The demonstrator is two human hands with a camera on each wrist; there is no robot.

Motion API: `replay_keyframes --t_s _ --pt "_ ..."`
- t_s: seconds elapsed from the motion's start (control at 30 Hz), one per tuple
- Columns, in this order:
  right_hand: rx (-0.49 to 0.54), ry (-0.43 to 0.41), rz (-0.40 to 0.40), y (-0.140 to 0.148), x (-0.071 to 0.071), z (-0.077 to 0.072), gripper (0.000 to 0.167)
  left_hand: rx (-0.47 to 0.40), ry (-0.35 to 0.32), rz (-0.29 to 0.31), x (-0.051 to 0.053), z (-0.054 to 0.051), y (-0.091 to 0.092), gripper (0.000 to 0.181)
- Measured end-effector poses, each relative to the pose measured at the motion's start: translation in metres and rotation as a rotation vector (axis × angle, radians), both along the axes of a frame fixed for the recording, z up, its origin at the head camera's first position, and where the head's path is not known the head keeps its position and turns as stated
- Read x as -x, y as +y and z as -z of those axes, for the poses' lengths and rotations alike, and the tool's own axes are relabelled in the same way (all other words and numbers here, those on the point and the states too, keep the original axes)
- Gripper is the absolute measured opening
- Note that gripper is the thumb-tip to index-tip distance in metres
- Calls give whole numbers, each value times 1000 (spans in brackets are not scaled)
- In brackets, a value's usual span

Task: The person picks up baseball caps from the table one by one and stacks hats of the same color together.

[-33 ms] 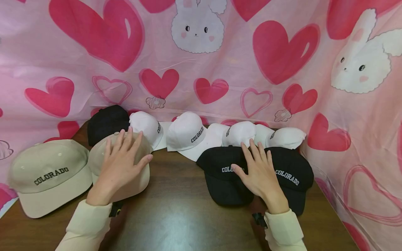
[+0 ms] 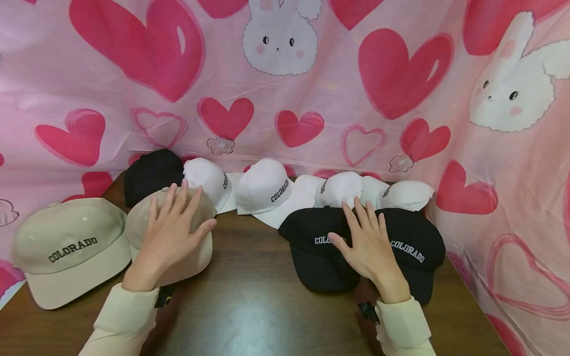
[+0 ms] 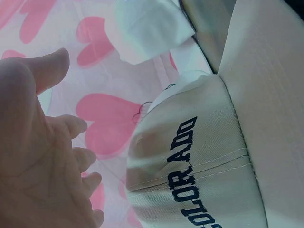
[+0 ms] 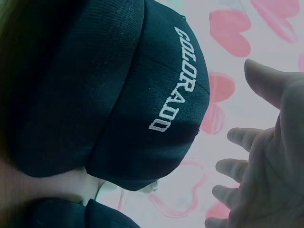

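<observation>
My left hand (image 2: 169,242) is held with fingers spread above a beige baseball cap (image 2: 200,254), hiding part of its crown. In the left wrist view, a gap shows between the palm (image 3: 42,156) and the cap's dark COLORADO lettering (image 3: 183,175). Over on the right, my right hand (image 2: 369,247) is spread above two black caps, the nearer-to-middle one (image 2: 325,269) and the right one (image 2: 416,237), covering part of each. The right wrist view shows that palm (image 4: 266,171) apart from a black cap (image 4: 156,80) with white COLORADO lettering. Neither hand holds anything.
Another beige cap (image 2: 75,237) sits at the left table edge. Behind it stands a plain-looking black cap (image 2: 153,175). Several white caps (image 2: 264,185) line the back of the brown table (image 2: 254,296), against a pink heart-print cloth (image 2: 329,89).
</observation>
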State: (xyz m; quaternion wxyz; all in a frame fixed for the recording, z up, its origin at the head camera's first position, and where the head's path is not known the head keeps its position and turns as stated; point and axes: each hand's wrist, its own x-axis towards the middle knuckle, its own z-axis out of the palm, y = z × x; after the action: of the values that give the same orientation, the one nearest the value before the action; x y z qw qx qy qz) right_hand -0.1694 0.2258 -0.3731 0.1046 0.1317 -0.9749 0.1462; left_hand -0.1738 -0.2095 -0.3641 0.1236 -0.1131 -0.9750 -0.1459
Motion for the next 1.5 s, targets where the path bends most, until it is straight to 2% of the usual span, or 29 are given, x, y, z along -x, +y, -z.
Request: replay_keyframes --t_s 0.33,0.53,0.7,0.8,0.97,1.03,1.13,1.2,1.3,1.43,1.5 --pt "30 -26 4 7 0 -3 84 4 3 9 1 1 1 88" --pt "33 -37 7 16 3 -22 87 28 31 28 5 -3 3 87" --pt "64 -59 -17 23 7 -43 86 44 45 70 10 -14 10 84" --pt "89 -88 -44 27 11 -53 84 18 33 117 15 -19 16 84" --pt "150 -129 -94 33 22 -64 81 -95 94 265 30 -22 30 77" --pt "175 -116 -112 35 26 -67 79 -156 113 319 37 -23 37 74" --pt "216 -87 -130 37 32 -69 74 -256 96 371 46 -27 49 71" --pt "254 -82 -134 39 36 -66 69 -322 67 397 51 -30 58 69" --pt "315 -118 -133 43 43 -59 65 -443 2 445 59 -32 70 66" --pt "336 -170 -115 48 55 -46 58 -632 -132 488 68 -25 80 61" --pt "322 -191 -113 50 60 -40 52 -696 -187 486 70 -21 83 57"
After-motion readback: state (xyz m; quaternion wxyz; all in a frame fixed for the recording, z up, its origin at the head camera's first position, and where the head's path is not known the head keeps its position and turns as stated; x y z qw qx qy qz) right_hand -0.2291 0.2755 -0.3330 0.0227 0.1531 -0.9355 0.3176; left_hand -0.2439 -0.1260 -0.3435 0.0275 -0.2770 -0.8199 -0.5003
